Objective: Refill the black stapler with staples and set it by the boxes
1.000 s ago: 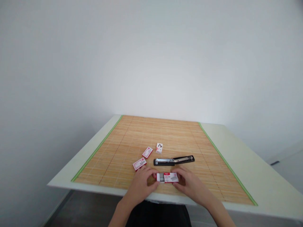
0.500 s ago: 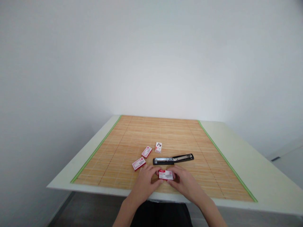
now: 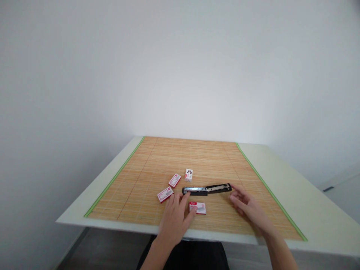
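Stapler (image 3: pixel 207 189): right hand (image 3: pixel 249 210) now at its end, off red-white box (image 3: pixel 201 207).

Stapler (image 3: pixel 207 190) on mat (image 3: pixel 197 155), box (image 3: pixel 201 208) before it

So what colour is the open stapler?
The stapler is black with silvery metal parts; it shows best in the head view.

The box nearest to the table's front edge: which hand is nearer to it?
Left. The left hand has its thumb over the box; the right hand is away to the box's right.
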`<state>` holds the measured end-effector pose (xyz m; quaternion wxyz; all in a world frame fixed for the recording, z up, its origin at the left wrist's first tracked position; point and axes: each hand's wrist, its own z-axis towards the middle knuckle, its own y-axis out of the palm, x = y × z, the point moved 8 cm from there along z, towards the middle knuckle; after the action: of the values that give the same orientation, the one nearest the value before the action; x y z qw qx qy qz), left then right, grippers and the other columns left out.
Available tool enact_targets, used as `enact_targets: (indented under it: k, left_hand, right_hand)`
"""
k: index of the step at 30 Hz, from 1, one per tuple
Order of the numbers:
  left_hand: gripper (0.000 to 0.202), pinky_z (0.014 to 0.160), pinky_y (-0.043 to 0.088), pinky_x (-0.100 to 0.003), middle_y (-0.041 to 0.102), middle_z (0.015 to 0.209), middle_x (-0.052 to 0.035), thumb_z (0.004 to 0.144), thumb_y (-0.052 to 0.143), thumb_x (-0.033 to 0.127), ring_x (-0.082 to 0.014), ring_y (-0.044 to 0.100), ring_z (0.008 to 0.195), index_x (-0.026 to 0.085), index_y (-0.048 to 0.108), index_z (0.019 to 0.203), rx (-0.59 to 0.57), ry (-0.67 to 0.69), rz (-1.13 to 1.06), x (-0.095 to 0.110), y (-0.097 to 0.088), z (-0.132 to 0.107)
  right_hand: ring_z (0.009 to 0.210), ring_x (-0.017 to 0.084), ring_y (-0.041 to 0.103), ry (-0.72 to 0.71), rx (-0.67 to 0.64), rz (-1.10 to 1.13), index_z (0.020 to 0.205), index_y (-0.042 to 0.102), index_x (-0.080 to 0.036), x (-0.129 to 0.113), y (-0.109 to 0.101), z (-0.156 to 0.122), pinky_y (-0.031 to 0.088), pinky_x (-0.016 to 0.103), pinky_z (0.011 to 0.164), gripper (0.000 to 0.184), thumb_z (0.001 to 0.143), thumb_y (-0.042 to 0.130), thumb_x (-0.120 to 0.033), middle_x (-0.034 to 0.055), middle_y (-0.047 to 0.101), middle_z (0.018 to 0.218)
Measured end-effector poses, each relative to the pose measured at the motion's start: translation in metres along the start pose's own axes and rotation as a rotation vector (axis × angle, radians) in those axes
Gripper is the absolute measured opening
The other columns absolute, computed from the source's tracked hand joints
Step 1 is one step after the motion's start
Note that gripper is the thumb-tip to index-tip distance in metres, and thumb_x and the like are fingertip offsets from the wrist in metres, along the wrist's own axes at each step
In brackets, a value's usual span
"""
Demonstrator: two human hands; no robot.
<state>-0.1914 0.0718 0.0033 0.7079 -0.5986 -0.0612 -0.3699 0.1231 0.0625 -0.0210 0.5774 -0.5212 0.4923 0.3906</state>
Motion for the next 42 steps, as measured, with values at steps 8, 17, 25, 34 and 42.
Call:
enact_targets:
  k: [8, 17, 25, 34, 42]
  left_hand:
    - [0.051, 0.102, 0.047, -0.048, 0.060, 0.124, -0.0098, 0.101, 0.051, 0.052, -0.0300, 0.056, 0.118, 0.031, 0.053, 0.148, -0.022, -0.013, -0.009, -0.002, 0.002, 0.001]
    - [0.047, 0.102, 0.046, -0.050, 0.059, 0.123, -0.0097, 0.103, 0.048, 0.050, -0.0316, 0.055, 0.117, 0.033, 0.051, 0.147, -0.014, -0.007, 0.022, 0.001, 0.000, -0.001]
    - [0.043, 0.097, 0.049, -0.048, 0.060, 0.118, -0.0089, 0.104, 0.046, 0.048, -0.0309, 0.057, 0.113, 0.035, 0.052, 0.144, 0.015, 0.016, 0.006, 0.002, -0.003, -0.001]
    - [0.032, 0.095, 0.050, -0.045, 0.065, 0.108, -0.0074, 0.103, 0.046, 0.029, -0.0267, 0.060, 0.105, 0.032, 0.068, 0.127, 0.027, 0.011, -0.058, 0.005, -0.009, -0.004]
    - [0.057, 0.117, 0.037, -0.053, 0.053, 0.153, -0.0037, 0.095, 0.063, 0.031, -0.0297, 0.046, 0.138, 0.036, 0.049, 0.150, -0.002, 0.148, 0.155, -0.039, -0.046, 0.028]
  right_hand:
    - [0.085, 0.018, 0.059, -0.223, -0.136, -0.146, 0.125, 0.066, -0.024, -0.066, 0.029, 0.032, 0.048, 0.028, 0.065, 0.047, 0.090, 0.070, -0.054, 0.0057, 0.067, 0.105]
    - [0.108, 0.023, 0.061, -0.578, -0.318, -0.505, 0.106, 0.074, -0.024, -0.135, 0.147, 0.044, 0.045, 0.039, 0.099, 0.022, 0.084, 0.075, -0.025, 0.0048, 0.072, 0.110]
    - [0.105, 0.023, 0.062, -0.515, -0.348, -0.548, 0.106, 0.075, -0.024, -0.108, 0.163, 0.045, 0.046, 0.036, 0.093, 0.021, 0.085, 0.076, -0.027, 0.0040, 0.071, 0.109]
    - [0.097, 0.024, 0.064, -0.328, -0.133, -0.475, 0.111, 0.074, -0.024, -0.060, 0.106, 0.020, 0.051, 0.037, 0.086, 0.033, 0.100, 0.057, -0.050, 0.0061, 0.069, 0.103]
    - [0.091, 0.027, 0.064, -0.363, 0.045, -0.497, 0.095, 0.071, -0.024, -0.054, 0.096, 0.007, 0.051, 0.038, 0.080, 0.043, 0.101, 0.049, -0.060, 0.0091, 0.068, 0.096]
